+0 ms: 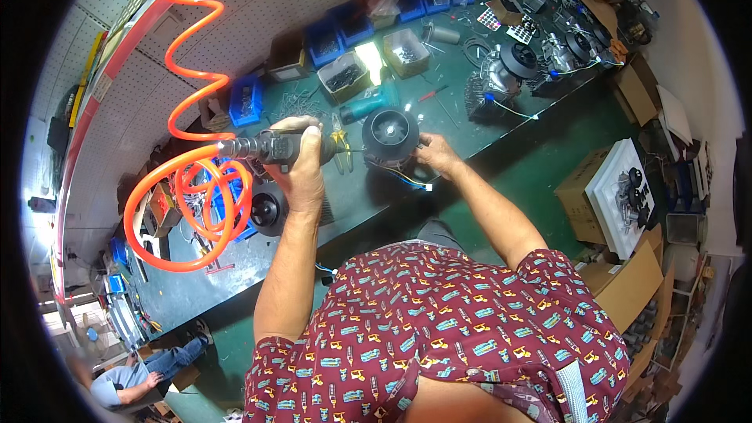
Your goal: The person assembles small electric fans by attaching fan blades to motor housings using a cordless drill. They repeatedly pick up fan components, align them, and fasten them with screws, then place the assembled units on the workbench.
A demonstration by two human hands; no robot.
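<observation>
My left hand (304,171) is wrapped round a dark air screwdriver (270,146), held sideways over the bench. An orange coiled air hose (188,262) hangs at the tool's left end. The tool's other end points right, toward a motor unit with a black fan wheel (390,133) on top. My right hand (437,154) grips the right side of this unit; some fingertips are hidden behind it. Wires with a white connector (428,187) stick out below the wheel. Yellow-handled pliers (340,143) lie between the tool and the unit, and a teal power tool (374,102) lies just behind.
Blue bins (323,41) and open boxes of small parts (343,78) line the back of the green bench. Several similar motor units (505,70) stand at right. Another black fan wheel (268,208) is near my left forearm. A person (129,380) sits at lower left.
</observation>
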